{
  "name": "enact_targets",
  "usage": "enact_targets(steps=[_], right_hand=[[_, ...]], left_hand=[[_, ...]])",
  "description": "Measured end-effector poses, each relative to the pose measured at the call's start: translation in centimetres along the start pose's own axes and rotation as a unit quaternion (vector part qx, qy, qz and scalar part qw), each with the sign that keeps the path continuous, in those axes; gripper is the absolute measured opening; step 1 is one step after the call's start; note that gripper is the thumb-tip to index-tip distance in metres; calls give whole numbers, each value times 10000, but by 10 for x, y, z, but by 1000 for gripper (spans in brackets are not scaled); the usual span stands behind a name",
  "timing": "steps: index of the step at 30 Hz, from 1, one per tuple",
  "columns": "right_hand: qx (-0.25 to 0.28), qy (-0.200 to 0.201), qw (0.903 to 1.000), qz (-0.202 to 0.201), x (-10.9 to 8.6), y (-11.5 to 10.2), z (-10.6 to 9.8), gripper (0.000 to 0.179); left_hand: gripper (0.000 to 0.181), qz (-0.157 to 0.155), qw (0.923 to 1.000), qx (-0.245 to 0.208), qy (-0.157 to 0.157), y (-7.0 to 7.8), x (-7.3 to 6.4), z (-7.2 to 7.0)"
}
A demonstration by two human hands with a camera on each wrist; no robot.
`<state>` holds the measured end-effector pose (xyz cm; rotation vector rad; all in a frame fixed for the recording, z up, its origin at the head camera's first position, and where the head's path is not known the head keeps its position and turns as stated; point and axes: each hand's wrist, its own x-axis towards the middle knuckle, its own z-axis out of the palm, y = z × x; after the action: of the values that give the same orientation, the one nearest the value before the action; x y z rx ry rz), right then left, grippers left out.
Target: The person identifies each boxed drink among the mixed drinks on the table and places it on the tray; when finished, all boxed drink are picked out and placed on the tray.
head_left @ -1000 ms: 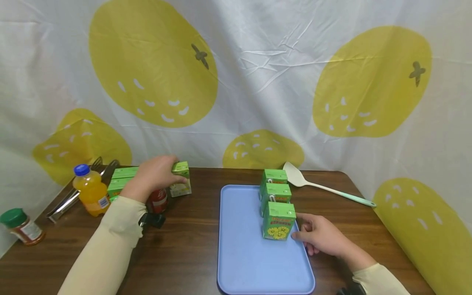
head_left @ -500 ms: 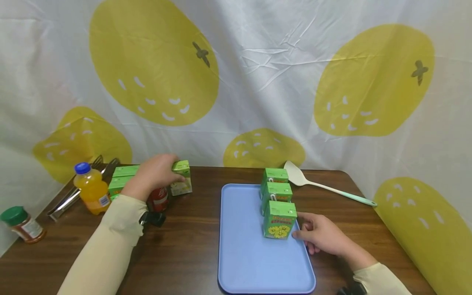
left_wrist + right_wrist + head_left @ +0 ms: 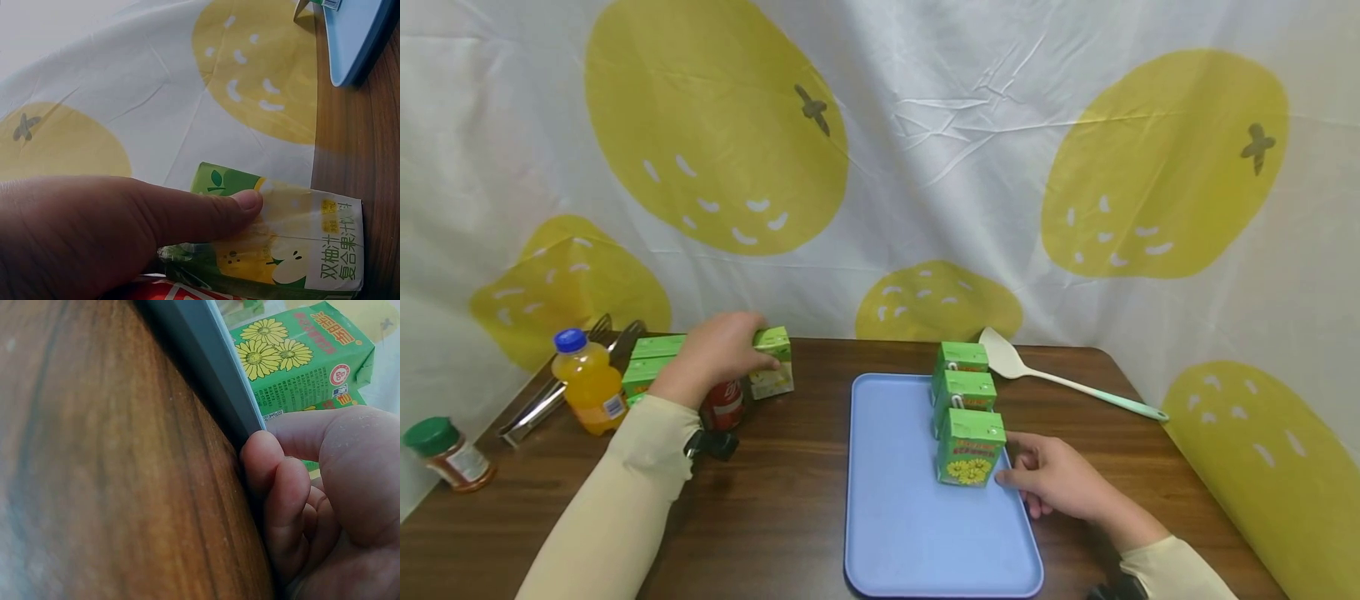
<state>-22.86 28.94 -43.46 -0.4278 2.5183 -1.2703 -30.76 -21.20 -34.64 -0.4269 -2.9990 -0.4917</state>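
My left hand [image 3: 718, 354] holds a juice carton [image 3: 772, 375] with green and yellow fruit print, upright on the table near the back. In the left wrist view the thumb [image 3: 212, 209] presses on the carton's printed side; my other fingers are hidden behind it. A red can [image 3: 725, 404] stands just below that hand. My right hand [image 3: 1052, 479] pinches the right rim of a blue tray [image 3: 910, 533]. On the tray's right side several green drink cartons [image 3: 967, 458] with yellow flowers stand in a row, the nearest one beside my right fingers.
Left of the left arm stand green cartons [image 3: 647, 367], partly hidden, and an orange juice bottle [image 3: 587, 383]. Metal tongs [image 3: 531, 414] and a green-lidded spice jar [image 3: 452, 454] lie further left. A pale spatula [image 3: 1060, 379] rests behind the tray at right. A fruit-print curtain [image 3: 940, 208] hangs behind the table.
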Motion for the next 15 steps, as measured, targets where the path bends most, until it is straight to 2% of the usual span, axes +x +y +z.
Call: enact_targets(steps=[6,15], right_hand=[[-15,4,10000,-1,-1,-1,0,86],[-8,4,10000,-12,-1,-1,0,86]], left_hand=[[51,138,9999,50,87,0,-1,0],[44,263,9995,131,118,0,0,1]])
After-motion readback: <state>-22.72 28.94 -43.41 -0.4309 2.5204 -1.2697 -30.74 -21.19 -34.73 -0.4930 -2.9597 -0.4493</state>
